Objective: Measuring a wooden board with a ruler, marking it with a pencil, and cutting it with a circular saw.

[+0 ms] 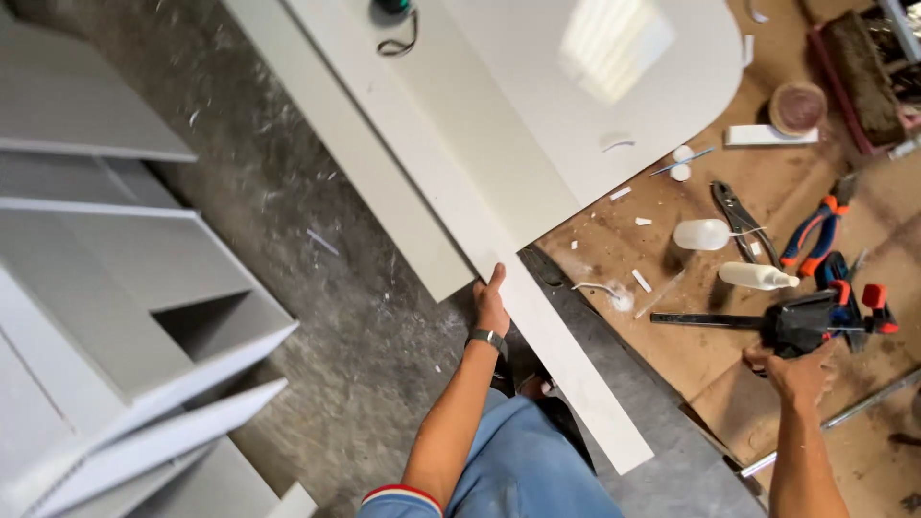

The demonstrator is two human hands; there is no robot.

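Note:
My left hand (pixel 491 305) grips the edge of a long white strip board (pixel 537 317) that runs diagonally from the top of the view down past my knee. A watch sits on that wrist. My right hand (pixel 801 372) is closed on the handle of a black bar clamp (pixel 801 322) with red and orange parts, lying on the brown workbench (pixel 672 355). A large white panel with a rounded corner (pixel 595 86) lies above the strip, partly over the bench.
On the bench lie two white squeeze bottles (pixel 705 234), pliers with blue and orange handles (pixel 811 235), metal pliers (pixel 739 216), a round tin (pixel 796 107) and white offcuts. Grey-white cabinet shelving (pixel 125 307) stands at left on the dusty concrete floor (pixel 288 221).

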